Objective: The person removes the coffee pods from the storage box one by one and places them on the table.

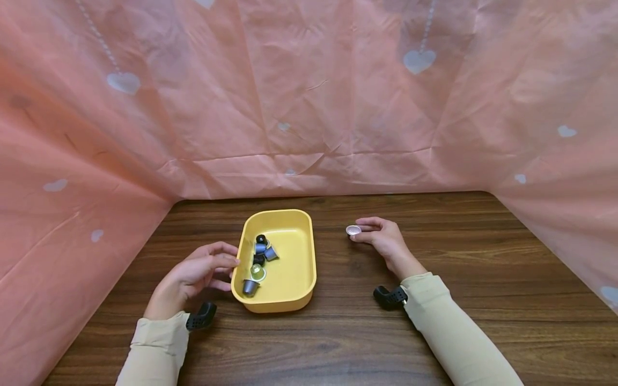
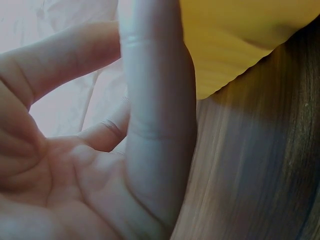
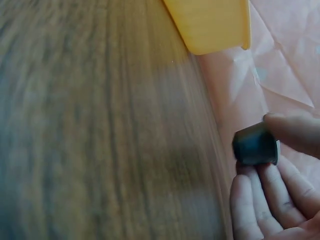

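Observation:
My right hand (image 1: 388, 241) pinches a coffee capsule (image 1: 353, 230) between thumb and fingers, right of the yellow bin. Its pale foil lid faces up toward the head camera, while the right wrist view shows the capsule's dark body (image 3: 254, 145). My left hand (image 1: 198, 271) touches the left wall of the yellow bin (image 1: 289, 308), with relaxed, nearly straight fingers and fingertips right at the rim. Inside the bin, several capsules lie along the left side: a grey one (image 1: 250, 288), a green one (image 1: 257, 272), blue ones (image 1: 271, 253) and black ones (image 1: 260, 239).
A dark brown wooden table (image 1: 347, 343) lies under everything. Pink fabric (image 1: 328, 107) with pale hearts hangs behind the table and along both sides. Black camera mounts (image 1: 390, 297) sit at both wrists, by the beige sleeves (image 1: 454, 327).

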The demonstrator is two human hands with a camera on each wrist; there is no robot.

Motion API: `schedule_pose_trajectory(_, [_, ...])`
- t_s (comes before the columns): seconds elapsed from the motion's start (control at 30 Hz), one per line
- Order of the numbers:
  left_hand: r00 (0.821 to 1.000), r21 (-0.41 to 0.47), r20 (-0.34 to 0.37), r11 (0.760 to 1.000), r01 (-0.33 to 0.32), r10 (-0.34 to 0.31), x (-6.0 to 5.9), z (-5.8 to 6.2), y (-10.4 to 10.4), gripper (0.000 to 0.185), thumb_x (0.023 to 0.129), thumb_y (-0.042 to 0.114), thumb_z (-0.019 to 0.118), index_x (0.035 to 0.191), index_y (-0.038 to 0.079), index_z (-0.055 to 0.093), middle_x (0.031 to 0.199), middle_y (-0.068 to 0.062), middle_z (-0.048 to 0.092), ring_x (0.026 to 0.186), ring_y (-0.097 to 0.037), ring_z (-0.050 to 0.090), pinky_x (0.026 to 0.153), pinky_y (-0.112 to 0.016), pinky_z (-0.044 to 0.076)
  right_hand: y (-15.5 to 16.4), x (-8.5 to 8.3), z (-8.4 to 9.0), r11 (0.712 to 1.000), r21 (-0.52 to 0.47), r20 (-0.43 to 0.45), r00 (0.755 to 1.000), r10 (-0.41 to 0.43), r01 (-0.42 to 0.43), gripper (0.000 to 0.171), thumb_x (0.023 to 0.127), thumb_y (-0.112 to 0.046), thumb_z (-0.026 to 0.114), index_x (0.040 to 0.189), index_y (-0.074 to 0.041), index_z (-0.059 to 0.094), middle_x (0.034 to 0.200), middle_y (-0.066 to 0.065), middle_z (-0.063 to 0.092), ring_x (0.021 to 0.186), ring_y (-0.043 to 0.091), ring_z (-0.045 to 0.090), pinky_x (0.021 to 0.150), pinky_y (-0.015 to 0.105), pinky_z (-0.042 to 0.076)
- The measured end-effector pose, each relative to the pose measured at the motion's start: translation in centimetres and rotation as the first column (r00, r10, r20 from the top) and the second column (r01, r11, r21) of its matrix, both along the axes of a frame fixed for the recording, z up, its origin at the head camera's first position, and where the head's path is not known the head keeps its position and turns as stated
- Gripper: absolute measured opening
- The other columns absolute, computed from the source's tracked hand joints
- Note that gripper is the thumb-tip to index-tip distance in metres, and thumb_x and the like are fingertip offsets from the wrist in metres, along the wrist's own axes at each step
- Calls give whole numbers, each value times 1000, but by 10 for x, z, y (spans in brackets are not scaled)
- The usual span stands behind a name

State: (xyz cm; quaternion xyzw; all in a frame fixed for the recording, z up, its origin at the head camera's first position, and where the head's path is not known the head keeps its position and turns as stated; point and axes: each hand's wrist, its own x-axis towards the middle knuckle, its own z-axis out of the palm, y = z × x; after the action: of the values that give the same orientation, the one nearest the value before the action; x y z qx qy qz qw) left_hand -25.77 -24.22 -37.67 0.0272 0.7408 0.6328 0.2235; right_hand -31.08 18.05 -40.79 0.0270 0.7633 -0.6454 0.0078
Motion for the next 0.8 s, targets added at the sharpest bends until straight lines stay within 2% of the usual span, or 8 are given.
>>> schedule_pose_trajectory(0.13, [1000,1,-1,1000,-1,1,0,0,0,41,102,15,67,135,-1,49,105,-2,73,91,-14,73,75,-37,68,1,1,-2,995,99,1,1000,0,0,58,85,-7,87,139,2,66,129,15,78,99,2,67,85,15,50])
schedule_pose_trajectory(0.37, [1000,-2,-8,1000,0,0,0,-1,-1,41,103,15,67,136,-2,49,106,-2,73,93,-14,73,76,-37,68,0,1,-3,976,219,-2,1000,-3,3,52,86,-15,88,133,-1,71,126,15,77,112,19,66,88,23,47])
schedule_pose_trajectory(0.5, [1000,-5,-9,1000,0,0,1,-1,-1,41,103,15,67,136,-1,50,105,-2,73,91,-14,73,75,-37,68,0,0,-4,974,229,-2,1000,-8,8,49,86,-17,88,130,-3,72,124,16,77,115,24,66,87,24,47])
schedule_pose_trajectory(0.8, [1000,-6,-11,1000,1,-1,1,-1,0,41,102,15,67,136,-1,49,105,-2,72,91,-15,73,75,-37,68,1,1,-3,975,221,-1,1000,-11,11,48,86,-14,88,129,-2,73,123,15,77,114,23,65,88,24,48])
